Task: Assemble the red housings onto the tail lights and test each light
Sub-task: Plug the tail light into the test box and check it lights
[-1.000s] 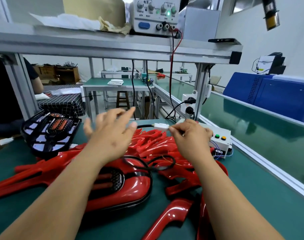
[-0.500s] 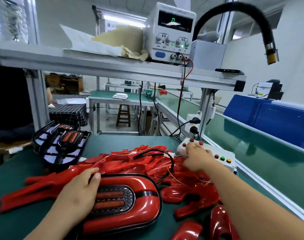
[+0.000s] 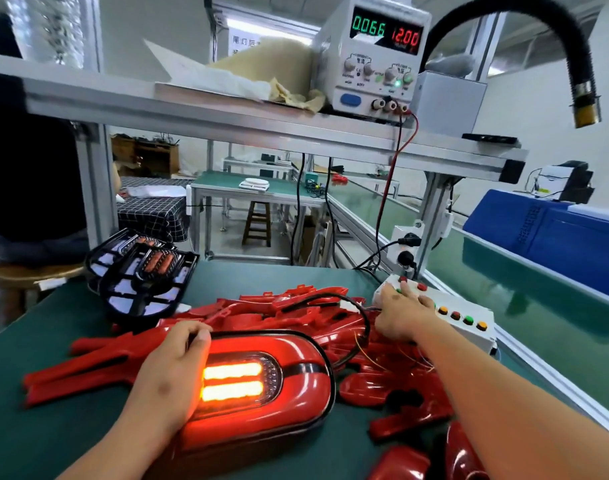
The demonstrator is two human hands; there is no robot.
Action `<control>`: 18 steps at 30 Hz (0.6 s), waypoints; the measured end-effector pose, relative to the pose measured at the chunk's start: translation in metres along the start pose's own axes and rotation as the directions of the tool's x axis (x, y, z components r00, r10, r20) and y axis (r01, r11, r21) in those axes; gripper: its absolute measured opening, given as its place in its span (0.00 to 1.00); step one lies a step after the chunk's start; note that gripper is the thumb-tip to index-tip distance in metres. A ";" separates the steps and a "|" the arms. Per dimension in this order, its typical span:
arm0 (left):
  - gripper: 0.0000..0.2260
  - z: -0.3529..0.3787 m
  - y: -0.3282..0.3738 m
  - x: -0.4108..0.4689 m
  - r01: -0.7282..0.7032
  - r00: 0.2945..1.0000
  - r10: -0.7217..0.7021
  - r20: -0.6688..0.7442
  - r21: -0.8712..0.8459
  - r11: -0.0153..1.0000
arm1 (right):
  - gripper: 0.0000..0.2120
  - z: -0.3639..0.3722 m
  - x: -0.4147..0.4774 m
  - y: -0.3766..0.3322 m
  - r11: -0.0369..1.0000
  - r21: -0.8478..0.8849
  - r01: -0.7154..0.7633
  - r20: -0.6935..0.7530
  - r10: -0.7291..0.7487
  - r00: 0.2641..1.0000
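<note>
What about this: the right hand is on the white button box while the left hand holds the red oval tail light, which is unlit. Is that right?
Not quite: the head view shows the red oval tail light lit, its two bars glowing orange. The rest holds: the right hand is on the white button box and the left hand holds the light.

1 lit light (+2 bare lts)
</note>
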State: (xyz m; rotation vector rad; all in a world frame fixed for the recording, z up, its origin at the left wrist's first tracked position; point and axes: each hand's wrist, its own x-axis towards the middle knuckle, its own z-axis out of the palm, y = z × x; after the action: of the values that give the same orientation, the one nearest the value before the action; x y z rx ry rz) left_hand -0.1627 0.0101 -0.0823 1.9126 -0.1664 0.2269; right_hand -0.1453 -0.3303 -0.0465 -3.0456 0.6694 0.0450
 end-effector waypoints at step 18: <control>0.08 0.001 -0.004 0.005 -0.050 0.999 0.049 0.023 0.029 0.998 | 0.33 -0.005 -0.007 0.002 0.998 -0.066 0.002 0.026 0.000 1.000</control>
State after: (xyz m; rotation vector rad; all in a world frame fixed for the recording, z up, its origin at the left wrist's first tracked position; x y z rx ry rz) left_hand -0.1572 0.0109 -0.0853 1.9419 -0.2265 0.2430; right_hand -0.1529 -0.3295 -0.0416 -3.1023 0.6786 0.1085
